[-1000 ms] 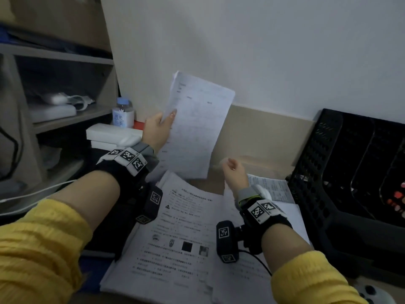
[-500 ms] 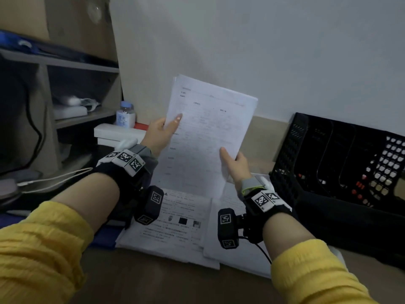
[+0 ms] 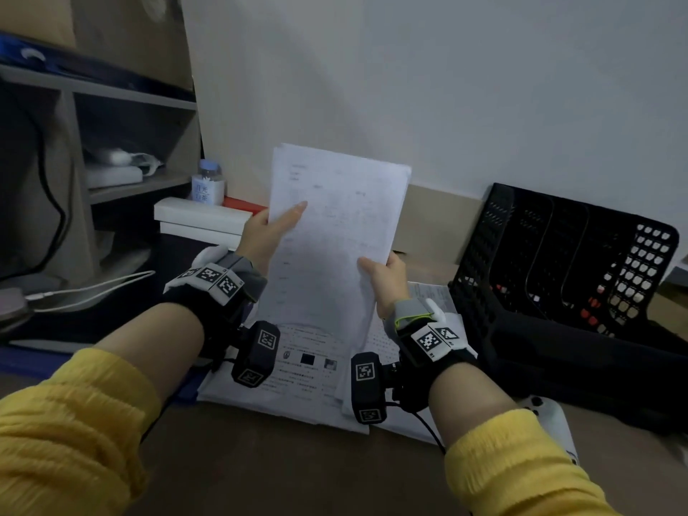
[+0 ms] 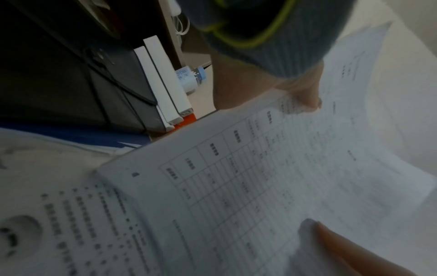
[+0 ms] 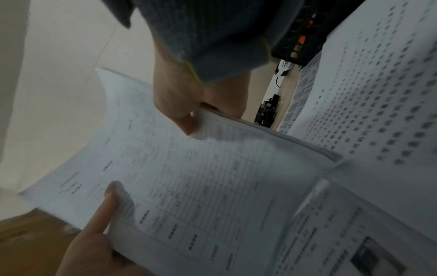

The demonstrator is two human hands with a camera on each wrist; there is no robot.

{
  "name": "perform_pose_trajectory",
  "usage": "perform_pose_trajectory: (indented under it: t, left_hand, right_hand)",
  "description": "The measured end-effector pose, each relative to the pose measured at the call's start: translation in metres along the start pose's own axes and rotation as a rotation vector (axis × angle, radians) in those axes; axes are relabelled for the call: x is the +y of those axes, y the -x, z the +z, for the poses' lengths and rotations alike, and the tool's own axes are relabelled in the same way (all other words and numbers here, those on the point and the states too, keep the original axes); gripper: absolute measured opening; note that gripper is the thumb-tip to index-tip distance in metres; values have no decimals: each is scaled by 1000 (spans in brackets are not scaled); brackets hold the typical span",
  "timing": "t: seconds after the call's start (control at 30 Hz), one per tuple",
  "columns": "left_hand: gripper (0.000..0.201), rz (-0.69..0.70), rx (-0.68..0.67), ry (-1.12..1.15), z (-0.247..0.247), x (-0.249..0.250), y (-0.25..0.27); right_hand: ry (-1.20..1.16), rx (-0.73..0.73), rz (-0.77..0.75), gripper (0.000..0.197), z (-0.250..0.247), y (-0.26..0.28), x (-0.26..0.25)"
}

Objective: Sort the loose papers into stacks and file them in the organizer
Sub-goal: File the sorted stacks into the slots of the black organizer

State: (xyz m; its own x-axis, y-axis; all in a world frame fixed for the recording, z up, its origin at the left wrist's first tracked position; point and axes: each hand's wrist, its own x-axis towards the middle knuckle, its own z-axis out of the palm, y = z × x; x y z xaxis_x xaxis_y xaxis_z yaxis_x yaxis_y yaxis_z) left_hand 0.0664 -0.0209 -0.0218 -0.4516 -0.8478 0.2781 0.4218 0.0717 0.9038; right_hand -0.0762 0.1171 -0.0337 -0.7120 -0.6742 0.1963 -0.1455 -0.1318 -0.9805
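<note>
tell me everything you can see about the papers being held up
The held papers are a thin sheaf of white printed sheets, the front page showing a ruled table of small, blurred text. They stand nearly upright above the loose papers on the desk. The left hand pinches the left edge, the right hand the lower right edge.

A small blue-capped bottle [image 3: 207, 183] stands on stacked white boxes [image 3: 201, 220] beside an open shelf unit [image 3: 111, 143]; white cables [image 3: 93, 288] trail left (a white controller [image 3: 551, 418] lies on the brown desk [image 3: 298, 471]).
</note>
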Motion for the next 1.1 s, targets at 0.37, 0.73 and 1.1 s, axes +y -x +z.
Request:
perform_pose_trajectory:
  t: [0.37,0.73,1.1]
  left_hand:
    - [47,-138,-204,-108,-12,-22,5]
    - [85,-243,-189,-248,-28,-48,5]
    - [64,88,202,-453,61,-16,-1]
  right_hand:
    - [77,-56,159,29,4,2,22]
    - [132,-135,176,27,7,11,24]
    - [117,163,-58,23,-31,15,-8]
